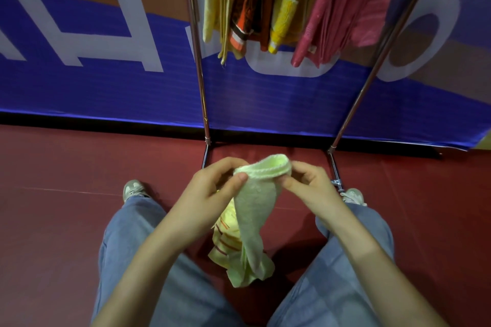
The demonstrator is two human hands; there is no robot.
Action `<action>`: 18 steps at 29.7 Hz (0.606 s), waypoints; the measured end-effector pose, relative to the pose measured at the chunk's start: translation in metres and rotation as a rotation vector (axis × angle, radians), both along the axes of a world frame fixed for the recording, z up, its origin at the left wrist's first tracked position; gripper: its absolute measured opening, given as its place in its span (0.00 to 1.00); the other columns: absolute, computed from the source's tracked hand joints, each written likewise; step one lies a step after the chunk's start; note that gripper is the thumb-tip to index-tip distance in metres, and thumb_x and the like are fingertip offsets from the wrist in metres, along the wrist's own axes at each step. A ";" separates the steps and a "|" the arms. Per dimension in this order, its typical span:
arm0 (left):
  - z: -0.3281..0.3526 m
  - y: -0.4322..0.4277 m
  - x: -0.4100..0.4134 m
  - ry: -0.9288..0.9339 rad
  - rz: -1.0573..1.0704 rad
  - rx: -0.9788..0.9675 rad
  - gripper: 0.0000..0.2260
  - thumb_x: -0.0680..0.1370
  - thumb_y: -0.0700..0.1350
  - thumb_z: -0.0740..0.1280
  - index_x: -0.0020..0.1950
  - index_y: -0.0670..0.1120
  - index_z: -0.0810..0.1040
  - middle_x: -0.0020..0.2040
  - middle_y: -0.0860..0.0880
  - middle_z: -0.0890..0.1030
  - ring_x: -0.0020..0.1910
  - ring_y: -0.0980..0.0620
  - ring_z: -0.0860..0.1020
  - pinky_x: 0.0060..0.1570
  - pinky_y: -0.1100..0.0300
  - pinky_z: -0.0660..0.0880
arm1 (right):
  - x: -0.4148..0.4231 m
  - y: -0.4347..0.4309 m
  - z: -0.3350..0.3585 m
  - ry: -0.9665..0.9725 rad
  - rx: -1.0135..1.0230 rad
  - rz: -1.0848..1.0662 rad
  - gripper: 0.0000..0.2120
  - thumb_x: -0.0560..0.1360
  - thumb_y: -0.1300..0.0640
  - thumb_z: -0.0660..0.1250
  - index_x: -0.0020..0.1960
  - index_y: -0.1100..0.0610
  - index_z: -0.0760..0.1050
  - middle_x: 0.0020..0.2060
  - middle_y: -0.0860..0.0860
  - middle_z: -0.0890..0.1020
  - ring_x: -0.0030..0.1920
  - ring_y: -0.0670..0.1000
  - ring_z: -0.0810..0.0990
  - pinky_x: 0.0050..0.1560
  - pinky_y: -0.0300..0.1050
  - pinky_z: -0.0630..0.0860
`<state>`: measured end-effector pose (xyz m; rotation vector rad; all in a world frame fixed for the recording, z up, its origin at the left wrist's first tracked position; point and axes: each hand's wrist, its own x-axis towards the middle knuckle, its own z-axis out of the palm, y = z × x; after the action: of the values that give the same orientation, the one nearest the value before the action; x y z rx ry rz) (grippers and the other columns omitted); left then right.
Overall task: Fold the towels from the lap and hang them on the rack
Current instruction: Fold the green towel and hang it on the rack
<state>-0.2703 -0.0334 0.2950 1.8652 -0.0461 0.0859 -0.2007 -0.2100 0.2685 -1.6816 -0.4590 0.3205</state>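
Observation:
A pale green towel point(253, 210) hangs down between my knees, its top edge held up in front of me. My left hand point(212, 188) pinches the left end of that edge, thumb on top. My right hand point(305, 180) pinches the right end. Behind the green towel, a yellow towel with red stripes point(225, 236) lies bunched low between my legs. The metal rack point(198, 56) stands straight ahead, its two poles rising from the floor. Several towels hang on it: yellow point(212, 0), orange-brown point(247, 8), bright yellow point(287, 8) and pink point(342, 8).
The rack's feet point(335, 180) reach along the red floor toward my shoes point(134, 188). A blue banner wall point(106, 87) with large white letters stands right behind the rack. My legs in blue jeans point(127, 247) spread to both sides.

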 end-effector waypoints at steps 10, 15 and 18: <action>0.021 0.005 0.003 0.062 -0.050 0.472 0.28 0.59 0.70 0.61 0.54 0.57 0.75 0.47 0.58 0.81 0.46 0.62 0.78 0.48 0.59 0.75 | -0.015 0.023 0.009 0.047 0.066 0.048 0.04 0.69 0.68 0.67 0.36 0.67 0.78 0.25 0.49 0.76 0.26 0.39 0.72 0.27 0.30 0.69; 0.025 0.006 0.003 0.042 -0.051 0.518 0.26 0.63 0.67 0.64 0.55 0.55 0.77 0.43 0.62 0.80 0.45 0.63 0.78 0.45 0.63 0.73 | -0.014 0.022 0.008 0.080 0.070 0.031 0.03 0.69 0.67 0.68 0.38 0.66 0.79 0.27 0.52 0.79 0.32 0.45 0.76 0.33 0.36 0.72; 0.025 0.005 0.004 0.011 -0.046 0.529 0.12 0.71 0.55 0.67 0.52 0.52 0.79 0.36 0.64 0.76 0.37 0.68 0.75 0.38 0.72 0.68 | -0.015 0.020 0.005 0.088 0.076 0.011 0.05 0.68 0.64 0.70 0.38 0.67 0.78 0.32 0.63 0.78 0.37 0.53 0.73 0.36 0.42 0.68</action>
<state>-0.2662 -0.0280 0.3201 2.3915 -0.1128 0.0330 -0.2157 -0.1898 0.2733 -1.5848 -0.4103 0.3797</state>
